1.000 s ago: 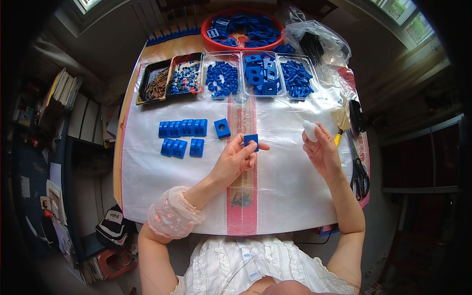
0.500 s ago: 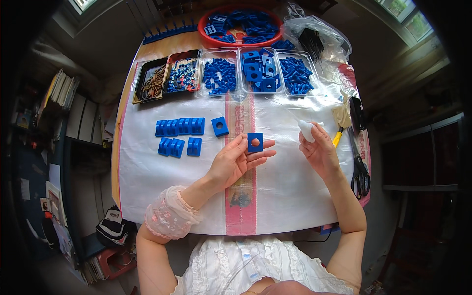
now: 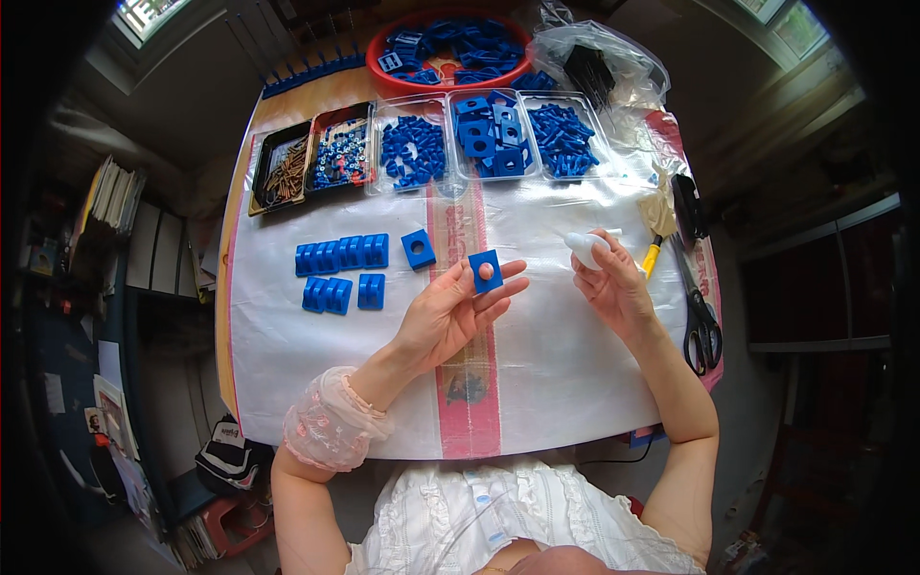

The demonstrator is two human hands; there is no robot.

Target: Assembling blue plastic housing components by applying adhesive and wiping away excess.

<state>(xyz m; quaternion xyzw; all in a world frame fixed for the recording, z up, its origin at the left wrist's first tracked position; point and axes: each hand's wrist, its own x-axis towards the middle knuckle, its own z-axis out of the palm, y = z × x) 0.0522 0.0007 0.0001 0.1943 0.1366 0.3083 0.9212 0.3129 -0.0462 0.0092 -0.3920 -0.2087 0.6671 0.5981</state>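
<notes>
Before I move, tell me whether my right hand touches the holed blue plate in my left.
Apart. The head view shows white table covering between the right hand holding a white bottle and the holed blue plate in the left hand.

1. Trays [image 3: 278, 207] stand in a row across the far part of the tabletop [image 3: 307, 98]; the basin [image 3: 374, 69] sits behind them.
2. Clips [image 3: 345, 253] lie in two rows at left, a loose plate [image 3: 427, 257] just right of them.
3. Held plate [image 3: 490, 285] in left grip [image 3: 443, 311], bottle [image 3: 582, 249] in right grip [image 3: 616, 287] (scissors [image 3: 698, 305] lie farther right).
</notes>
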